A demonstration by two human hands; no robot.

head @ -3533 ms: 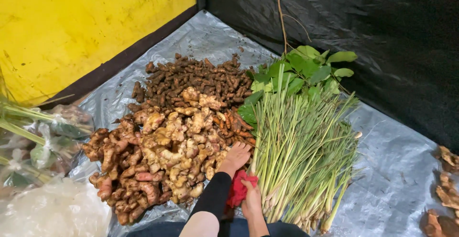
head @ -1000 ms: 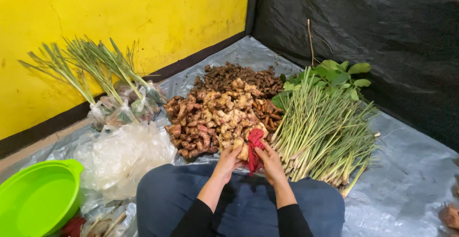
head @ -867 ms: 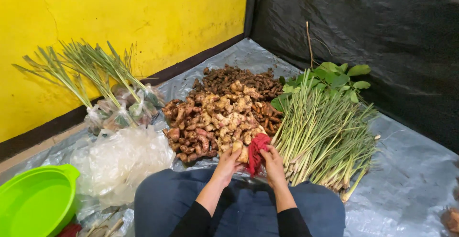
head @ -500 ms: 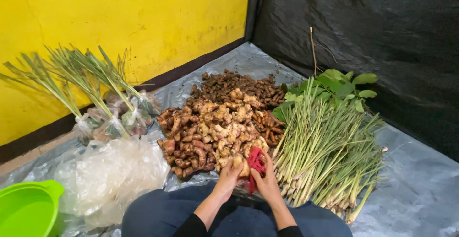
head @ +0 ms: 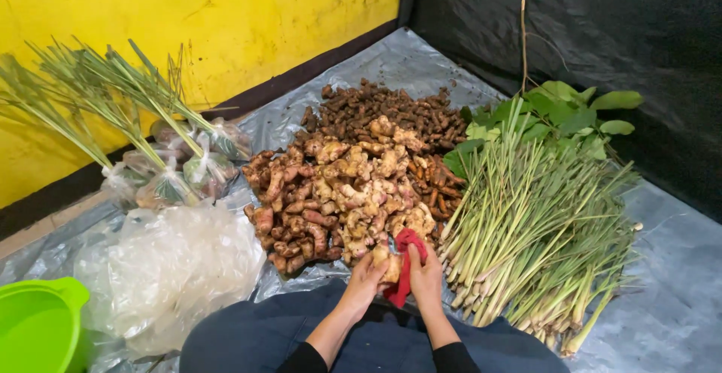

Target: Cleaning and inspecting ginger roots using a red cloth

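Both hands wiping a ginger root

Left hand [head: 366, 277] grips a pale, knobbly ginger piece [head: 389, 262]; right hand [head: 426, 274] clasps a red cloth [head: 406, 268] against it, beside the ginger pile [head: 338, 192].

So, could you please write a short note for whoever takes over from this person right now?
Left hand: holds a pale ginger piece at the near edge of the ginger pile.
Right hand: presses a red cloth against that piece.
Around: lemongrass stalks lie to the right, clear plastic bags to the left.
Done: one piece is in hand.
Left: the pile is large; which pieces were wiped cannot be told.
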